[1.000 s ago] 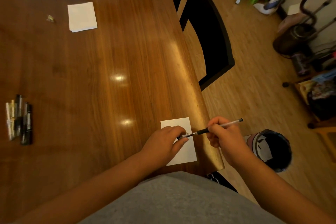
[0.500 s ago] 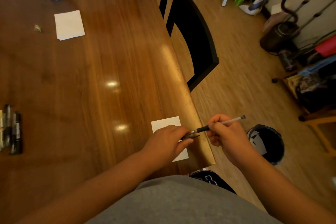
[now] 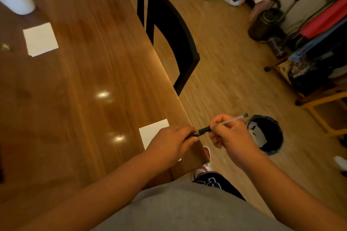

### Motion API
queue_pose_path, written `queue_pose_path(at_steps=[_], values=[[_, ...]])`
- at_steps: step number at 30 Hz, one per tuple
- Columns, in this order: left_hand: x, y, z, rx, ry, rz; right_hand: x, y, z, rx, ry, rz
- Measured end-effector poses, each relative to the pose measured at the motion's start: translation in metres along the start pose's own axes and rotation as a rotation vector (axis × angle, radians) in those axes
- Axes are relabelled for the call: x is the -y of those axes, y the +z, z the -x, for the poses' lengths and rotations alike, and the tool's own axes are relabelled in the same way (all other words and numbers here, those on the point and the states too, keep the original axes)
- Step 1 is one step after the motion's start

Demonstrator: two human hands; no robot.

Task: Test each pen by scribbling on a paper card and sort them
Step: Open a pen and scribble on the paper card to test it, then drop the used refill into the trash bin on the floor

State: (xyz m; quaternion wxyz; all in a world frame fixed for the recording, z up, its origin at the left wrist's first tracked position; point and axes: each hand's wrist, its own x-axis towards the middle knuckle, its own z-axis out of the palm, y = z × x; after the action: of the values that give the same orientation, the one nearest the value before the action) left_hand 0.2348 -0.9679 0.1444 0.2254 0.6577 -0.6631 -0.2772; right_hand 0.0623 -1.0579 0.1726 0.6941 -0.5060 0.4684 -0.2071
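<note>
A slim pen (image 3: 205,129) with a black grip and a pale barrel lies level over the table's near right corner. My right hand (image 3: 228,133) grips its barrel. My left hand (image 3: 171,141) pinches a small dark cap (image 3: 191,136) right at the pen's tip end. Below my left hand, a white paper card (image 3: 152,131) lies on the wooden table (image 3: 93,80), partly covered by that hand. No scribble shows on the visible part of the card.
A second white paper (image 3: 40,39) and a white cup (image 3: 16,0) sit at the far left of the table. A black chair (image 3: 170,30) stands against the table's right edge. A dark bin (image 3: 267,135) stands on the floor right of my right hand.
The view has swung right, so the row of pens at the table's left edge has left the frame. Both hands stay joined at the pen's tip end, now over the table's corner.
</note>
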Motion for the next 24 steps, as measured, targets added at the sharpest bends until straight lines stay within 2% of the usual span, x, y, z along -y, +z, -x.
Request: queue_pose_path(at_steps=[4, 12, 18, 24], values=[[0.000, -0.005, -0.004, 0.035, 0.032, -0.014, -0.007, -0.003, 0.004, -0.002, -0.002, -0.111], [-0.033, 0.015, -0.031, 0.304, -0.027, 0.306, -0.015, -0.043, 0.027, -0.123, 0.059, -0.192], [-0.089, 0.066, -0.082, 0.577, -0.185, 0.583, -0.031, -0.125, 0.043, -0.288, 0.137, -0.172], [-0.131, 0.158, -0.146, 0.602, -0.302, 0.536, -0.082, -0.252, 0.048, -0.507, 0.299, -0.266]])
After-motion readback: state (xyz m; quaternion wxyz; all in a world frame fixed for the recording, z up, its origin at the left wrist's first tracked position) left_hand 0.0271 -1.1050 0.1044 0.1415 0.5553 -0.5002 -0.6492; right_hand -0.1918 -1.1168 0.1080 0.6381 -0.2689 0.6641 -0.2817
